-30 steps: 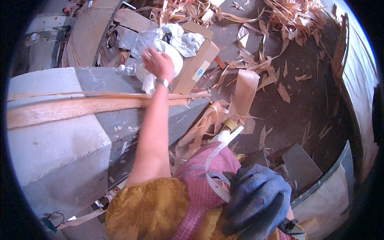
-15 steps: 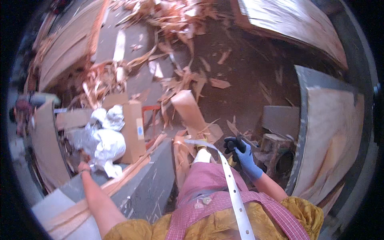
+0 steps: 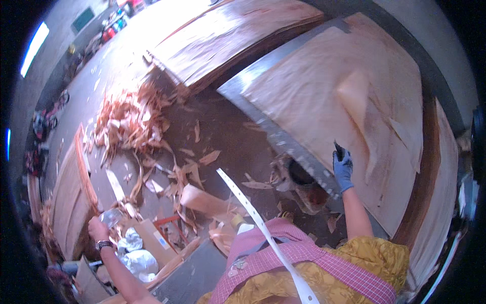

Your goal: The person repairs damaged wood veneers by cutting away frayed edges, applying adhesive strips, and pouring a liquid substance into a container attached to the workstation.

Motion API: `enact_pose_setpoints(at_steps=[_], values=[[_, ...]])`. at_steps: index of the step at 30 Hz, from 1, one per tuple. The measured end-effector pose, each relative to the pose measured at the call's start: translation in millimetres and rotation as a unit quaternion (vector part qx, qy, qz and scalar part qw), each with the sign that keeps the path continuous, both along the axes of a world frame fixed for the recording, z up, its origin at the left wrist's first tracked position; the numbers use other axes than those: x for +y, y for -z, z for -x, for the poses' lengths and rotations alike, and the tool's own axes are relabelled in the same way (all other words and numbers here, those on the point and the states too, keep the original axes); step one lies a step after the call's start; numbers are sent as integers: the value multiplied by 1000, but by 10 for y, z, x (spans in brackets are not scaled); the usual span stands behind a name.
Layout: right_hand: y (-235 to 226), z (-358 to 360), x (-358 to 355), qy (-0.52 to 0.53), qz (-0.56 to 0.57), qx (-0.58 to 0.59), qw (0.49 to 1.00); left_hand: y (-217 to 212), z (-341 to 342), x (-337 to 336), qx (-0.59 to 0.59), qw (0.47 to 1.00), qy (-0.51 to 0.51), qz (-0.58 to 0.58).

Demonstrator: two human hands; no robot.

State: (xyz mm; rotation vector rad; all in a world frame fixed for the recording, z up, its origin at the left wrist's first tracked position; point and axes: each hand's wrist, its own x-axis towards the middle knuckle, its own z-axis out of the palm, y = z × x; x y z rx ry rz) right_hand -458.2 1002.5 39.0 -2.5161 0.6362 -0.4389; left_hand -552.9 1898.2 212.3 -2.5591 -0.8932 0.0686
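Observation:
My right hand [image 3: 342,168] wears a blue glove and reaches up over a large thin veneer sheet [image 3: 354,86] lying on a metal-edged table [image 3: 281,139]. Its fingers pinch a small dark object [image 3: 337,149] just above the sheet. My left hand [image 3: 98,229], bare with a wristwatch, is low at the left beside an open cardboard box [image 3: 154,234]. It grips a small shiny grey thing [image 3: 111,217]. A white perforated strip [image 3: 253,210] runs up from my pink checked apron.
Crumpled white plastic bags [image 3: 137,259] fill the box. Veneer scraps [image 3: 132,117] litter the dark floor. A veneer stack [image 3: 228,40] lies at the back and another [image 3: 68,202] at the left. A dark round container [image 3: 302,177] sits under the table edge.
The view has swung right toward the table. My right hand rose from near my lap to the veneer sheet. My left hand left the plastic bags and now holds something shiny.

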Motion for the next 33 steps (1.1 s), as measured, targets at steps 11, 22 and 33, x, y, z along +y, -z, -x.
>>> enact_pose_setpoints(at_steps=[11, 22, 33], values=[[-2043, 670, -681, -270, -102, -239, 927, -1705, -1329, -5893, 11, 703, 595, 388], [-3016, 2611, -1190, -9, 54, -337, 940, -2655, -110, -8814, 86, 299, 833, 458], [-4618, 3734, -3300, 16, 377, -265, 887, -2885, -440, -10894, -73, 146, 686, 709]])
